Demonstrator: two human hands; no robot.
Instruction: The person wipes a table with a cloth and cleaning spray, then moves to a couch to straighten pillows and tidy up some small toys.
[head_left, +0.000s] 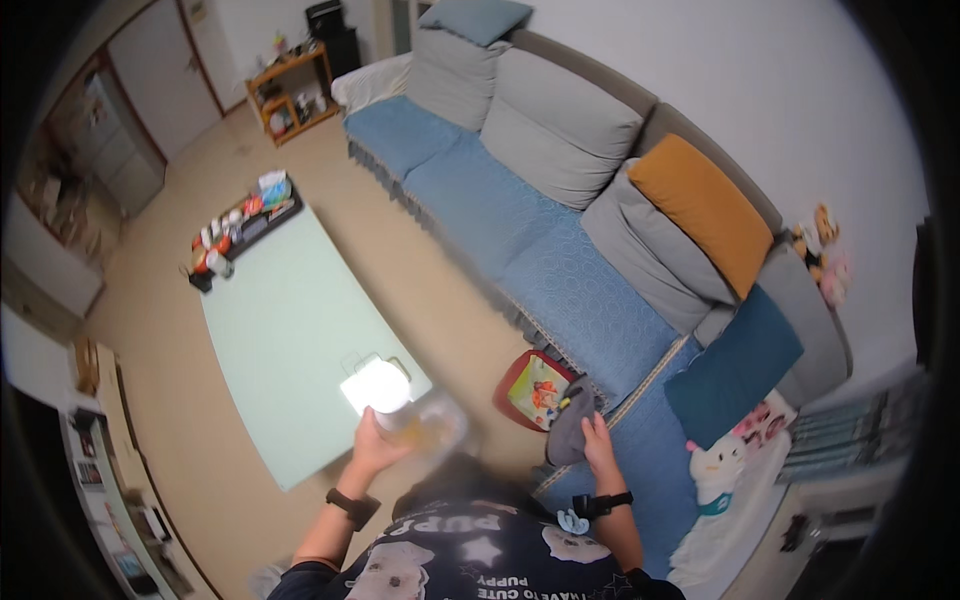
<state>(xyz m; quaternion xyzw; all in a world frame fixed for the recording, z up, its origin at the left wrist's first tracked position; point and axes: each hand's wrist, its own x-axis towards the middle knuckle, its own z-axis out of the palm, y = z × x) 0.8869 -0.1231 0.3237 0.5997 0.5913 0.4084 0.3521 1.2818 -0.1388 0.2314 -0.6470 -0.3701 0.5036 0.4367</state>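
Observation:
My left hand (379, 444) is closed around a see-through plastic container or bag (442, 424), blurred, with something yellowish inside. Beside its thumb, over the table's near end, is a glaring white round patch (386, 386); I cannot tell whether it is a lamp or a reflection. To the right, my right hand (596, 448) grips a dark grey cloth item (568, 435), perhaps a cap, which hangs partly over a low red-edged stool or tray (517, 382) with a colourful picture on top. Both wrists wear black bands.
A pale green table (300, 330) lies left, with a dark tray (259, 229) of small goods at its far end. The blue-covered sofa (555, 277) runs along the right, bearing grey cushions (562, 112), an orange cushion (705, 210) and a white plush toy (716, 469). Floor (420, 285) shows between them.

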